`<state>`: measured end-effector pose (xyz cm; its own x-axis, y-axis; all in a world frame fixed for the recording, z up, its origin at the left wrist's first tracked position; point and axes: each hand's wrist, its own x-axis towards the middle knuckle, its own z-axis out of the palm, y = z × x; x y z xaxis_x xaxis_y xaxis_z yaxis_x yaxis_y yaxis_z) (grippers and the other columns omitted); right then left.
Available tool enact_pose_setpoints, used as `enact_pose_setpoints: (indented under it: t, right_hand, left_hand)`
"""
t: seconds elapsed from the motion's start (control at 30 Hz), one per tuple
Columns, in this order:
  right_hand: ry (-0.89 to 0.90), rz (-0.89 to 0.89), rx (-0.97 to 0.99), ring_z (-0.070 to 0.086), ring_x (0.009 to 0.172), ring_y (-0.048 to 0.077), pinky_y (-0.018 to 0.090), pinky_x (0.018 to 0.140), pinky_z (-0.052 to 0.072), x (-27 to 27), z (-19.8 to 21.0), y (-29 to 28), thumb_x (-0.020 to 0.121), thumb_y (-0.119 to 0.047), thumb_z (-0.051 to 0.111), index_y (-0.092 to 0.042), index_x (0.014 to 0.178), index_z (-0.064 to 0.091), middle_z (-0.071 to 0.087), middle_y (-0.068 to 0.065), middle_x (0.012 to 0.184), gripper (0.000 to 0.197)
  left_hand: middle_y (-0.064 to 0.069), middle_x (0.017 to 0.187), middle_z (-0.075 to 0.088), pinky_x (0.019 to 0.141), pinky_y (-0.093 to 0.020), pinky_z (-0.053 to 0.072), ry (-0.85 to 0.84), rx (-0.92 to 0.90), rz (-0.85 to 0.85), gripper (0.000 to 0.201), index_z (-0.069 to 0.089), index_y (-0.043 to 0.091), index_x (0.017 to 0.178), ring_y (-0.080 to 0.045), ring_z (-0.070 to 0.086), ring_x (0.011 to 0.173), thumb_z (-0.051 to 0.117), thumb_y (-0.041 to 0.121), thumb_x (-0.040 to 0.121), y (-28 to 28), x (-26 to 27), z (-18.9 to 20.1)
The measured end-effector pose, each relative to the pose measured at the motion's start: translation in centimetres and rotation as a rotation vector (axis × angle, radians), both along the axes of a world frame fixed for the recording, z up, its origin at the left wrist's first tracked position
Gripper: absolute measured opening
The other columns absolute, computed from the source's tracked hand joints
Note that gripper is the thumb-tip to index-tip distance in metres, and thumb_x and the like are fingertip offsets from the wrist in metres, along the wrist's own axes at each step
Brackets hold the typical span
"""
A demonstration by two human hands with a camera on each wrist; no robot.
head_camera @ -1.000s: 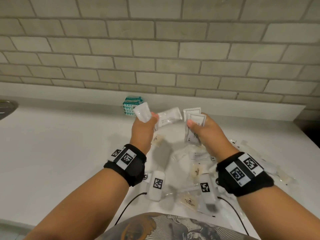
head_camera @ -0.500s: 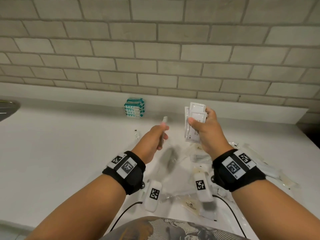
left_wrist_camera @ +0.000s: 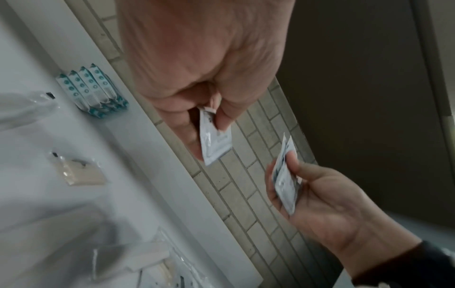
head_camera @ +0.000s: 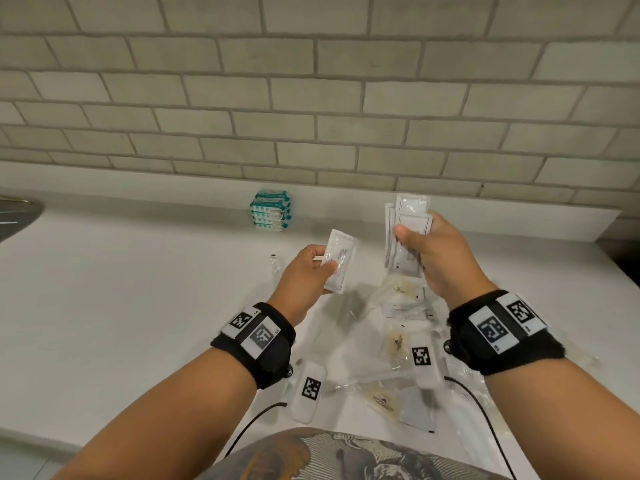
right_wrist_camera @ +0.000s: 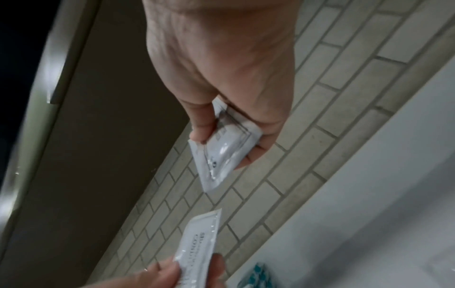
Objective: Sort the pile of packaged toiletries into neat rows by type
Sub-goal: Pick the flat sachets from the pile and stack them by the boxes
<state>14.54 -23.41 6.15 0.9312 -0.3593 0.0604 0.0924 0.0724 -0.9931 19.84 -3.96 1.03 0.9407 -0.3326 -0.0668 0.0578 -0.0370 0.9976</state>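
My left hand (head_camera: pixel 317 270) pinches one white sachet (head_camera: pixel 340 260) by its lower end, raised above the counter; the left wrist view shows the same sachet (left_wrist_camera: pixel 214 140) between thumb and fingers. My right hand (head_camera: pixel 420 249) grips a small stack of white sachets (head_camera: pixel 407 230) upright, thumb across the front; that stack (right_wrist_camera: pixel 225 150) also fills the right wrist view. The two hands are a short gap apart. Below them a loose pile of clear and beige packets (head_camera: pixel 398 344) lies on the white counter (head_camera: pixel 121 306).
A neat stack of teal-and-white packets (head_camera: pixel 271 210) stands against the low ledge at the back. One small clear packet (head_camera: pixel 275 265) lies alone to the left of my left hand. A sink edge (head_camera: pixel 17 216) shows at far left. A brick wall rises behind.
My left hand turned its sachet from edge-on to face up and brought it nearer the right hand. The right hand kept its stack raised and barely moved.
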Motion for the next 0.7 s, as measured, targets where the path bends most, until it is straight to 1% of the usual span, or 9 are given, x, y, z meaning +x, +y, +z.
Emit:
enact_pose_setpoints:
  t: [0.1,0.23,0.3,0.37,0.43,0.47,0.57,0.63,0.7]
  right_hand:
    - [0.020,0.080,0.028,0.068,0.097,0.022,0.036,0.084,0.053,0.4,0.4,1.5,0.092,-0.010,0.060,-0.018,0.108,0.059,0.070,0.007,0.104,0.017]
    - [0.118,0.173,-0.199,0.066,0.101,0.024,0.044,0.090,0.053,0.7,-1.1,4.5,0.095,-0.022,0.057,-0.029,0.108,0.053,0.068,0.003,0.108,0.015]
    - [0.111,0.113,-0.234,0.064,0.104,0.023,0.044,0.093,0.051,0.6,-1.1,4.4,0.095,-0.024,0.057,-0.027,0.113,0.051,0.066,0.002,0.109,0.019]
    - [0.100,0.162,-0.135,0.065,0.106,0.025,0.045,0.094,0.051,0.4,-0.9,3.7,0.093,-0.022,0.060,-0.019,0.119,0.052,0.067,0.006,0.112,0.027]
    - [0.112,0.284,-0.073,0.066,0.104,0.028,0.045,0.093,0.052,0.1,-0.6,3.6,0.091,-0.018,0.063,-0.019,0.119,0.054,0.068,0.009,0.111,0.029]
    - [0.134,0.343,-0.092,0.066,0.102,0.028,0.046,0.092,0.052,0.0,-0.5,3.8,0.090,-0.019,0.064,-0.020,0.118,0.053,0.069,0.009,0.109,0.030]
    - [0.194,0.416,-0.260,0.068,0.097,0.028,0.049,0.090,0.051,-0.4,-0.2,5.0,0.094,-0.029,0.059,-0.024,0.122,0.047,0.069,0.008,0.105,0.031]
    - [0.227,0.446,-0.164,0.065,0.102,0.028,0.052,0.096,0.048,-0.4,-0.5,5.0,0.098,-0.016,0.051,-0.025,0.130,0.043,0.066,0.011,0.110,0.034]
    - [0.248,0.510,-0.030,0.061,0.113,0.031,0.052,0.101,0.046,-0.5,-0.8,4.6,0.095,0.005,0.043,-0.027,0.138,0.038,0.061,0.014,0.123,0.054]
  left_hand:
    - [-0.002,0.109,0.069,0.094,-0.040,0.050,-0.023,-0.013,0.040,0.022,0.055,0.022,0.114,-0.020,0.065,0.101,0.053,0.026,0.092,-0.8,-0.2,0.4]
    - [0.002,0.095,0.069,0.076,-0.023,0.045,-0.070,-0.056,-0.072,0.017,0.060,0.019,0.109,-0.011,0.061,0.083,0.047,0.020,0.099,-2.0,-1.6,1.3]
    - [0.007,0.106,0.067,0.082,-0.018,0.042,-0.122,-0.069,-0.060,0.021,0.064,0.026,0.105,-0.002,0.061,0.093,0.044,0.023,0.101,-1.6,-2.0,1.3]
    - [0.011,0.123,0.059,0.094,-0.019,0.039,-0.103,-0.105,-0.072,0.026,0.062,0.033,0.113,0.005,0.054,0.110,0.047,0.045,0.097,-0.9,-1.9,1.0]
    - [0.006,0.134,0.055,0.108,-0.034,0.035,-0.016,-0.178,-0.187,0.059,0.053,0.029,0.131,-0.008,0.049,0.126,0.050,0.066,0.085,-0.5,-1.4,0.7]
    - [0.000,0.136,0.056,0.109,-0.041,0.035,0.029,-0.201,-0.246,0.067,0.049,0.025,0.136,-0.017,0.049,0.128,0.050,0.067,0.083,-0.6,-1.3,0.6]
    - [-0.011,0.128,0.062,0.110,-0.047,0.038,0.139,-0.272,-0.295,0.050,0.054,0.020,0.130,-0.027,0.056,0.122,0.043,0.052,0.093,-1.2,-1.6,1.0]
    - [-0.013,0.120,0.066,0.108,-0.052,0.038,0.215,-0.283,-0.257,0.037,0.061,0.021,0.121,-0.031,0.059,0.118,0.040,0.043,0.099,-1.4,-1.6,1.4]
    - [-0.014,0.117,0.066,0.106,-0.056,0.040,0.231,-0.272,-0.230,0.037,0.062,0.019,0.121,-0.035,0.059,0.116,0.045,0.042,0.098,-1.5,-1.2,1.1]
